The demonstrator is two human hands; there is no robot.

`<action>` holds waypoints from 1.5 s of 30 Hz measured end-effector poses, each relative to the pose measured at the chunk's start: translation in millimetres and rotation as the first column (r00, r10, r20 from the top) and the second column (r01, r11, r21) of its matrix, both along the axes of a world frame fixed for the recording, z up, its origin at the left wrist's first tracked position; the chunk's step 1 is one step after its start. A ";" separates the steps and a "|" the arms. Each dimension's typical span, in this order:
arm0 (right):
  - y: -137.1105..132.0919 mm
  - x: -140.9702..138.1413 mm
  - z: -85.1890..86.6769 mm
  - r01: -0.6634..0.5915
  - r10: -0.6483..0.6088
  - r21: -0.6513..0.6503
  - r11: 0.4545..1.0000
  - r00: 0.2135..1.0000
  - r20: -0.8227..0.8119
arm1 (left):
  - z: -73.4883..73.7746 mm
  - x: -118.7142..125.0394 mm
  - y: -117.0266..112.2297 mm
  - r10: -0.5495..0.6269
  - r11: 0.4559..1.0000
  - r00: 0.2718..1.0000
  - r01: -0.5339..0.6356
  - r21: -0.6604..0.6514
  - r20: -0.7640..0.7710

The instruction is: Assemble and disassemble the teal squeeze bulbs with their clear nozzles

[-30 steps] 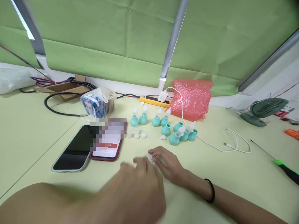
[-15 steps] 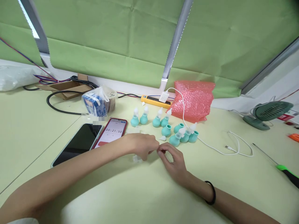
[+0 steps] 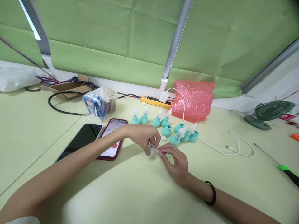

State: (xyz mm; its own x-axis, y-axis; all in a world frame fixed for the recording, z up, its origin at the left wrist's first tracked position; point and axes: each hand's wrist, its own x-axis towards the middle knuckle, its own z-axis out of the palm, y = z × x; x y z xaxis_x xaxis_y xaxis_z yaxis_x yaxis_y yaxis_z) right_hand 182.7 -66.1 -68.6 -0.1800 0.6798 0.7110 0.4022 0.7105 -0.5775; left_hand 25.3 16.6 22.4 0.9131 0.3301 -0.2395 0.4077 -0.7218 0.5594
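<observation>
My left hand [image 3: 144, 137] is closed around a small clear plastic cup [image 3: 151, 150], held between thumb and fingers just above the table. Close by on its right, my right hand [image 3: 175, 160] pinches a tiny whitish piece [image 3: 158, 150] at its fingertips; its exact kind is too small to tell. Behind the hands stand several teal rubber bulbs, some bare like this open-necked bulb [image 3: 166, 130], others carrying a clear cup with a white nozzle, such as this nasal aspirator [image 3: 156, 118]. A loose white nozzle [image 3: 163, 138] lies just beyond my right fingertips.
Two phones, a dark-screened phone [image 3: 80, 140] and a red-cased phone [image 3: 109, 154], lie under and beside my left forearm. At the back are a yellow power strip [image 3: 156, 101] and red bubble wrap [image 3: 191, 101]. To the right are a white cable [image 3: 238, 146], a screwdriver [image 3: 283, 168] and a fan [image 3: 268, 113].
My left hand has picked up the clear cup from the table and brought it right, next to my right fingertips. The right hand has barely moved and keeps its pinch.
</observation>
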 end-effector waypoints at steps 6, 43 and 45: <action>1.4 1.2 -2.4 0.009 -0.005 0.110 0.994 1.000 -0.031 | -0.4 -3.2 9.6 0.094 0.962 0.988 -0.059 -0.268 0.119; 2.5 1.5 -0.6 -0.001 0.003 0.049 0.999 0.999 -0.043 | -3.3 3.5 -2.0 0.043 0.999 0.992 -0.043 -0.007 0.120; 1.7 1.5 -1.8 -0.028 0.026 -0.017 0.999 0.996 -0.087 | -4.2 4.0 -2.1 0.073 0.997 0.989 -0.068 -0.041 0.129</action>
